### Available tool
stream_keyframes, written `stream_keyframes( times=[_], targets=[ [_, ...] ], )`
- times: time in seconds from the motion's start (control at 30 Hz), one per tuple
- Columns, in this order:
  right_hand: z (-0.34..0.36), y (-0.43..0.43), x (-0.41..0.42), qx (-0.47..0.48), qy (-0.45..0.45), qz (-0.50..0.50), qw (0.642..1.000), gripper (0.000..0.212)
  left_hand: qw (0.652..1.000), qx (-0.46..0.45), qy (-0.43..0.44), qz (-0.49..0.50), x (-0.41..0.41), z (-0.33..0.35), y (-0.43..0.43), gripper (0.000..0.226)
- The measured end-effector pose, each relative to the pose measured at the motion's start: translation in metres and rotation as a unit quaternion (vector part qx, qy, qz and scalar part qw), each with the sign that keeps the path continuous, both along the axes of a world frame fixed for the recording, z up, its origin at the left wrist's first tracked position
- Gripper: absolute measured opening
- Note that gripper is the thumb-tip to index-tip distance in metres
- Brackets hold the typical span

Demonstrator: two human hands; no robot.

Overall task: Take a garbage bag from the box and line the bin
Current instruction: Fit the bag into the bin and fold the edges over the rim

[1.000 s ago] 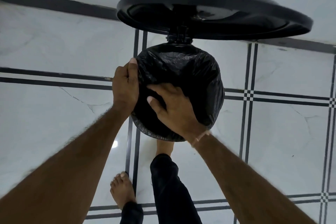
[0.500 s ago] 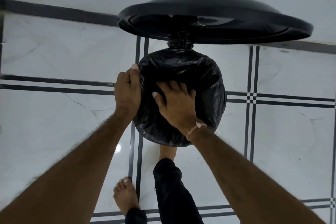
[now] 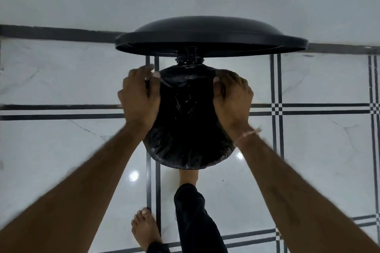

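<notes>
Both grips are at the rim. The left grip (image 3: 139,96) is on the bin's left edge and the right grip (image 3: 232,98) on its right edge, both toward the hinge side. Each looks closed over the edge, thumb on top of the film and fingers curled down outside, pinching the garbage bag (image 3: 187,129) against the rim.

Change noted: half a second ago my right grip lay flat and spread in the mouth of the bin, pressing the bag down, while the left held the left edge nearer me. The right has since come out and moved to the opposite edge, and the left has slid further back.

The bag sits in the bin (image 3: 221,157). Its middle is sunk into a dark hollow and its collar is folded over the near rim, wrinkled all round. At the back the film runs taut between my thumbs, just under the hinge (image 3: 189,60).

The lid (image 3: 209,37) stands raised above the opening. One bare foot (image 3: 188,176) is tucked under the bin's front, probably on a pedal I cannot see. The other foot (image 3: 146,230) rests on the tiled floor (image 3: 61,150).

My reading is that seating the bag is done and I am now on the cuff. The rear rim by the hinge is the stretch left to tuck, and thin film pulled tight there could tear or slip off.
</notes>
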State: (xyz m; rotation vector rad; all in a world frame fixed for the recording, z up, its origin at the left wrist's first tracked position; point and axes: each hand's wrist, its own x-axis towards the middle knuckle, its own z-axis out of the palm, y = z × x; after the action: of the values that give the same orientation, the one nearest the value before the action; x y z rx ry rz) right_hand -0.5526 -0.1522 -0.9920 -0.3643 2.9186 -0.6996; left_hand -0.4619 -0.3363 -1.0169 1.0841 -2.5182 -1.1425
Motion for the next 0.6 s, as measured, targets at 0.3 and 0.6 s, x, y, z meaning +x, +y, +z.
stream_keyframes(
  times=[0.3, 0.6],
  targets=[
    [-0.021, -0.015, -0.043, -0.14, -0.233, -0.106, 0.956, 0.038, 0.982, 0.187, -0.023, 0.007, -0.047, -0.012, -0.017, 0.031],
    [-0.026, -0.004, -0.065, -0.205, -0.322, -0.143, 0.913, 0.038, 0.922, 0.374, -0.058, 0.079, -0.05, -0.009, -0.035, 0.028]
  ],
)
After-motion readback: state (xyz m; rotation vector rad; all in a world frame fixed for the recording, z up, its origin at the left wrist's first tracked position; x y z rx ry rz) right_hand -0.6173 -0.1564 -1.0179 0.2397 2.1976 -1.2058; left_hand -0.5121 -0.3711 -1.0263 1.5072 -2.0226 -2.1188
